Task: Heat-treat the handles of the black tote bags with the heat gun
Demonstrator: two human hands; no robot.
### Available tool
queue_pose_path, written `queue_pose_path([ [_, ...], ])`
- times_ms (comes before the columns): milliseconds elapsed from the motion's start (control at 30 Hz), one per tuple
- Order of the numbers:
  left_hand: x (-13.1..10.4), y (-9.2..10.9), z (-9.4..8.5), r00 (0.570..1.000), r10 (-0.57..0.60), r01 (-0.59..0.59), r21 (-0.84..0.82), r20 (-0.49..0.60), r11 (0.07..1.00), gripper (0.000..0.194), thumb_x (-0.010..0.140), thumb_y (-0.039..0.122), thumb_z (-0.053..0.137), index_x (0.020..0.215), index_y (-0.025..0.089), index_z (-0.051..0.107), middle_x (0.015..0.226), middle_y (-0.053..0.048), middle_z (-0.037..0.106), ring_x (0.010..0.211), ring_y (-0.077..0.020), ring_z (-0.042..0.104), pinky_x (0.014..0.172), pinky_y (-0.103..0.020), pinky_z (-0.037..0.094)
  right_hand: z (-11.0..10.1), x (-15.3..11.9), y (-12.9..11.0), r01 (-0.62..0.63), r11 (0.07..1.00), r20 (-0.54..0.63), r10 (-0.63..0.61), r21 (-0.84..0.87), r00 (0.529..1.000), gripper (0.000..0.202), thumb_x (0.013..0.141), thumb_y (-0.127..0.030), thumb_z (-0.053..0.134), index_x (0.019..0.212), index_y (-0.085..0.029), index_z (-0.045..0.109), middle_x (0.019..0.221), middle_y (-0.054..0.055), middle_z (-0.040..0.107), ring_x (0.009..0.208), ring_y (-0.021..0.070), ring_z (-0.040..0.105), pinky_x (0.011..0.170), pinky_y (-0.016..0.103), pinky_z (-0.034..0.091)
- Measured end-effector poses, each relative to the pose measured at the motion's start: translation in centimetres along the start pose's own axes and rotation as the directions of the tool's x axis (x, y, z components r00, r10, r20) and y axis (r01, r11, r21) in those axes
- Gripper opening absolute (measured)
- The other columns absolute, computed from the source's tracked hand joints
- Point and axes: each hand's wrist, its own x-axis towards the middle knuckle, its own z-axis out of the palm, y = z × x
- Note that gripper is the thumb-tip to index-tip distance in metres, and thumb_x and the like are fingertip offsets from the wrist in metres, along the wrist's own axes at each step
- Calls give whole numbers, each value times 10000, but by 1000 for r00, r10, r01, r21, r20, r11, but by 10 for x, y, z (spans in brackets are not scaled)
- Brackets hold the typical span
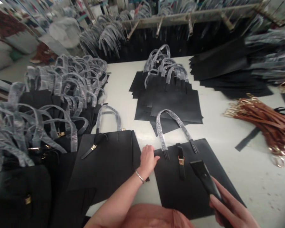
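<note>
My left hand, with a bracelet at its wrist, is at the upper left corner of a black bag panel. Its fingers are curled and its thumb lies over the panel's edge. The panel lies flat on the table, with a plastic-wrapped handle at its top and a strap with a gold buckle in the middle. In my right hand is a black electric clipper, its head held above the panel's right part. My right fingers are wrapped round its body.
Another black panel with handle and buckle strap lies left. Further left are piled bags with wrapped handles. Stacked panels lie ahead, and more black sheets behind right. Brown straps with gold clasps lie right on the white table.
</note>
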Motion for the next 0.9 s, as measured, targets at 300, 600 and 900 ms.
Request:
queue_pose_path([
  [300,-22,-6,15,969,-117,246,-911,219,331,317,618,199,779,897,132,646,822,-46,675,743,-161,608,718,-271,469,49,10,-43,67,994,401,-26,-89,916,744,833,-529,567,1471,-227,331,739,-8,674,512,146,535,473,233,452],
  [600,-42,13,19,989,46,116,-921,142,371,223,684,342,760,712,130,699,733,-25,622,704,-147,557,654,-243,440,59,13,-69,59,997,425,-74,47,902,729,851,-483,573,1477,-229,298,659,-42,558,480,119,503,461,228,408],
  [900,7,51,-101,974,100,187,-970,203,153,295,703,299,742,932,115,715,805,-52,690,709,-177,626,705,-308,497,-1,-2,-58,80,982,55,-90,171,994,846,738,-598,650,1431,-209,359,655,1,618,476,164,543,426,253,437],
])
